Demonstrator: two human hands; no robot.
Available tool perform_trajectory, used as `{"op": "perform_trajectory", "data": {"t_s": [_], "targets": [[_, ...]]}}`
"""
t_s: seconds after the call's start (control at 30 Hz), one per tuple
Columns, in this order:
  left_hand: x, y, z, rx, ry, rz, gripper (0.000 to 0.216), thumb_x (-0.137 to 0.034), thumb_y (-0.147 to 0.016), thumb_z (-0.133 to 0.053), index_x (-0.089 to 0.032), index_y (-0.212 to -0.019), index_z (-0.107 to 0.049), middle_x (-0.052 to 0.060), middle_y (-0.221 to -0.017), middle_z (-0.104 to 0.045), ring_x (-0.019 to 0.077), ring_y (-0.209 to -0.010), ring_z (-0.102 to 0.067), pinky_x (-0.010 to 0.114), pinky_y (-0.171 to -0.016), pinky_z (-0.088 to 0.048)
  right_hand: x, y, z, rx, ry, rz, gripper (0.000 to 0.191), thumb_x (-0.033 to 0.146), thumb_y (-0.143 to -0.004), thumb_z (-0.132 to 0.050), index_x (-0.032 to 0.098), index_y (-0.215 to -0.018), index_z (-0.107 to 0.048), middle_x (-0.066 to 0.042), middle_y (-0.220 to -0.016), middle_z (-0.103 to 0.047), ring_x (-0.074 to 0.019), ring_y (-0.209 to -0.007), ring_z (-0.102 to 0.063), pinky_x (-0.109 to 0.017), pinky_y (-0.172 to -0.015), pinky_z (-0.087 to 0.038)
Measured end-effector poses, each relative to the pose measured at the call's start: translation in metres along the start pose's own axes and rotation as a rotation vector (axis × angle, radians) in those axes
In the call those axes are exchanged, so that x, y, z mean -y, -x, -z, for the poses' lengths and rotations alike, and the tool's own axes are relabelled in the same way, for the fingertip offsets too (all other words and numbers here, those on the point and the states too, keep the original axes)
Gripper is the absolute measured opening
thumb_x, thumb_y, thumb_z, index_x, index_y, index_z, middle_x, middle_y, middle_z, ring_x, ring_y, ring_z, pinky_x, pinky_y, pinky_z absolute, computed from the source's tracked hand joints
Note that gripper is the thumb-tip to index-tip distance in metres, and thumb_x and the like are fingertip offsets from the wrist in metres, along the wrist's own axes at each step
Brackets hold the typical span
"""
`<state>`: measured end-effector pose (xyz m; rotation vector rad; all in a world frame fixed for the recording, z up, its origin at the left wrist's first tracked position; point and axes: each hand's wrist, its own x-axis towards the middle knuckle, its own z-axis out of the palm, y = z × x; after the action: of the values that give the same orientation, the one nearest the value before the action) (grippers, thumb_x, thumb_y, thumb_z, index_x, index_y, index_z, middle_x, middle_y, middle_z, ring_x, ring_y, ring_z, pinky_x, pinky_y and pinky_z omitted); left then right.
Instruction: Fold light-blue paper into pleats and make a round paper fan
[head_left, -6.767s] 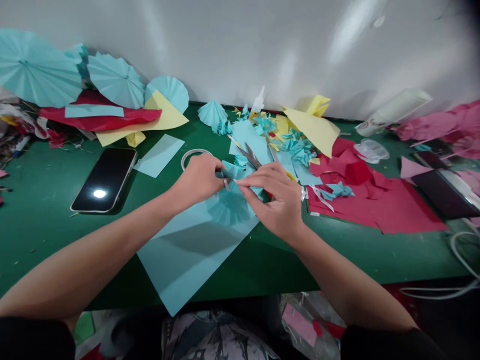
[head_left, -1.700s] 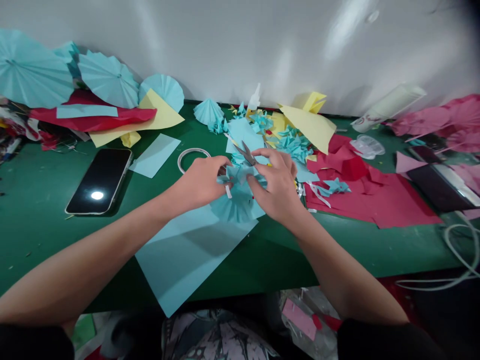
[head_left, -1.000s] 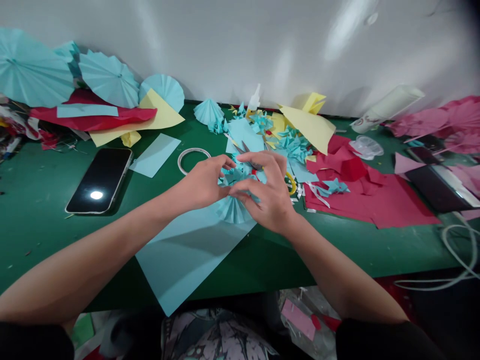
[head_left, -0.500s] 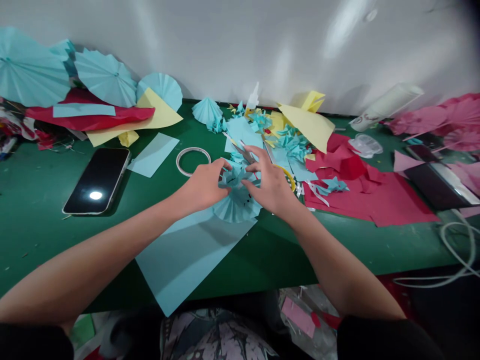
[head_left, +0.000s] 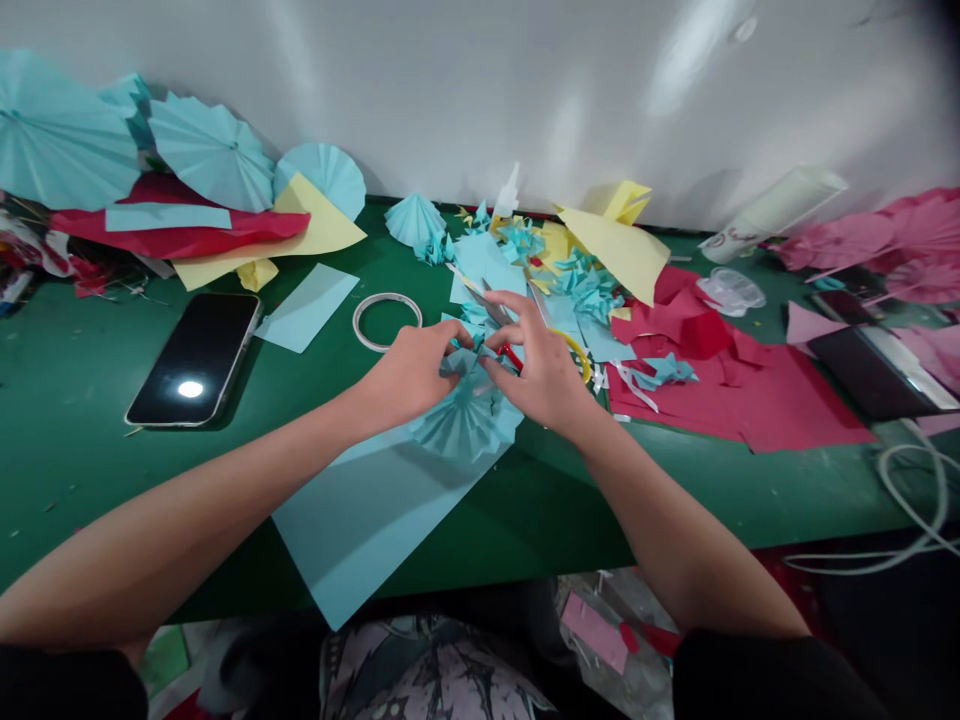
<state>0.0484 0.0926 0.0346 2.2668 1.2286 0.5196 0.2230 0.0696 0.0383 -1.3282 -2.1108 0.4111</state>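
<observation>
A pleated light-blue paper fan (head_left: pixel 465 420) is held between my two hands above the table. My left hand (head_left: pixel 416 365) pinches its upper left part with thumb and fingers. From the other side, my right hand (head_left: pixel 536 365) grips the fan's upper right part, its index finger stretched forward. The fan's folds spread downward over a flat light-blue sheet (head_left: pixel 375 530). Scissors with a red handle (head_left: pixel 511 355) show partly behind my right hand; whether that hand touches them, I cannot tell. Beyond my fingers lie crumpled light-blue scraps (head_left: pixel 585 285).
A roll of tape (head_left: pixel 386 320) lies left of centre, near a black phone (head_left: pixel 196 360). Finished blue fans (head_left: pixel 214 150) lean against the wall. Red paper (head_left: pixel 787 400) and a yellow sheet (head_left: pixel 619 245) lie to the right. A white glue bottle (head_left: pixel 508 192) stands at the back.
The pleated fan has tilted, its folds now spreading lower and to the left. My fingers have drawn closer together at its top, and more of the red handle shows.
</observation>
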Motion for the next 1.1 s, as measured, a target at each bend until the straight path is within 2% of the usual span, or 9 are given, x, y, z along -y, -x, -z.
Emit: {"op": "perform_trajectory", "data": {"t_s": [0.13,0.27,0.43,0.53,0.6,0.73,0.87,1.0,1.1], "targets": [[-0.001,0.0,-0.001,0.027,0.015,-0.013,0.03,-0.022,-0.067,-0.058,-0.018,-0.098,-0.057,0.001,-0.076,-0.062,0.017,-0.07,-0.059,0.024,-0.059,-0.042,-0.002,0.0,0.0,0.041,-0.046,-0.052,0.056,0.016,-0.074,-0.051,0.022,-0.126,-0.032,0.0,-0.077,-0.064,-0.0184,-0.079,-0.063,-0.033,-0.071,-0.048],[0.001,-0.001,-0.002,0.01,-0.047,0.006,0.026,-0.029,-0.069,-0.058,-0.018,-0.093,-0.059,0.002,-0.073,-0.061,0.0173,-0.065,-0.057,0.025,-0.054,-0.04,-0.005,0.0,-0.002,0.028,-0.106,-0.069,0.056,0.024,-0.076,-0.056,0.023,-0.126,-0.031,-0.001,-0.08,-0.064,-0.0185,-0.078,-0.062,-0.034,-0.071,-0.049],[0.002,-0.003,0.005,-0.163,-0.112,0.107,0.027,-0.027,-0.072,-0.055,-0.016,-0.096,-0.056,0.005,-0.087,-0.063,0.0194,-0.075,-0.058,0.027,-0.06,-0.042,-0.01,0.0,-0.003,-0.048,-0.153,-0.144,0.064,0.039,-0.075,-0.059,0.023,-0.127,-0.026,-0.005,-0.094,-0.062,-0.0185,-0.08,-0.06,-0.038,-0.077,-0.049],[-0.002,-0.002,0.01,-0.241,-0.157,0.168,0.032,-0.027,-0.072,-0.056,-0.016,-0.102,-0.053,0.007,-0.094,-0.062,0.0217,-0.083,-0.058,0.029,-0.064,-0.043,-0.011,0.0,-0.002,-0.024,-0.116,-0.214,0.07,0.037,-0.07,-0.063,0.022,-0.127,-0.025,-0.006,-0.094,-0.061,-0.0209,-0.082,-0.06,-0.04,-0.077,-0.049],[-0.005,-0.001,0.013,-0.264,-0.145,0.192,0.034,-0.027,-0.072,-0.056,-0.016,-0.104,-0.05,0.007,-0.095,-0.062,0.0213,-0.083,-0.059,0.029,-0.066,-0.043,-0.012,0.0,0.0,-0.006,-0.117,-0.226,0.067,0.031,-0.07,-0.062,0.024,-0.127,-0.026,-0.006,-0.095,-0.06,-0.0224,-0.085,-0.06,-0.041,-0.076,-0.049],[-0.011,0.001,0.021,-0.185,-0.048,0.23,0.043,-0.035,-0.071,-0.059,-0.017,-0.108,-0.047,0.007,-0.099,-0.062,0.0213,-0.084,-0.06,0.029,-0.064,-0.044,-0.012,0.0,0.002,-0.014,-0.142,-0.222,0.06,0.023,-0.071,-0.058,0.026,-0.124,-0.03,-0.007,-0.108,-0.058,-0.0252,-0.093,-0.06,-0.042,-0.075,-0.05],[-0.006,-0.002,0.031,-0.08,0.125,0.288,0.046,-0.051,-0.074,-0.055,-0.02,-0.107,-0.047,0.008,-0.102,-0.062,0.02,-0.082,-0.062,0.027,-0.059,-0.045,-0.011,-0.001,0.003,0.017,-0.108,-0.191,0.06,0.02,-0.069,-0.056,0.024,-0.124,-0.032,-0.01,-0.114,-0.056,-0.0244,-0.09,-0.061,-0.04,-0.072,-0.049],[0.0,-0.006,0.033,-0.112,0.328,0.248,0.036,-0.049,-0.081,-0.047,-0.02,-0.103,-0.05,0.007,-0.1,-0.064,0.0169,-0.083,-0.063,0.027,-0.064,-0.048,-0.011,-0.001,0.003,0.104,-0.091,-0.168,0.063,0.019,-0.069,-0.055,0.022,-0.126,-0.029,-0.006,-0.096,-0.062,-0.0196,-0.073,-0.061,-0.035,-0.066,-0.047],[-0.003,-0.004,0.031,-0.055,0.322,0.183,0.033,-0.047,-0.08,-0.049,-0.019,-0.096,-0.056,0.007,-0.1,-0.065,0.0183,-0.09,-0.062,0.028,-0.072,-0.049,-0.01,0.0,0.003,0.16,-0.065,-0.163,0.066,0.019,-0.069,-0.054,0.022,-0.129,-0.026,0.0,-0.073,-0.061,-0.0182,-0.062,-0.058,-0.032,-0.06,-0.044]]}}
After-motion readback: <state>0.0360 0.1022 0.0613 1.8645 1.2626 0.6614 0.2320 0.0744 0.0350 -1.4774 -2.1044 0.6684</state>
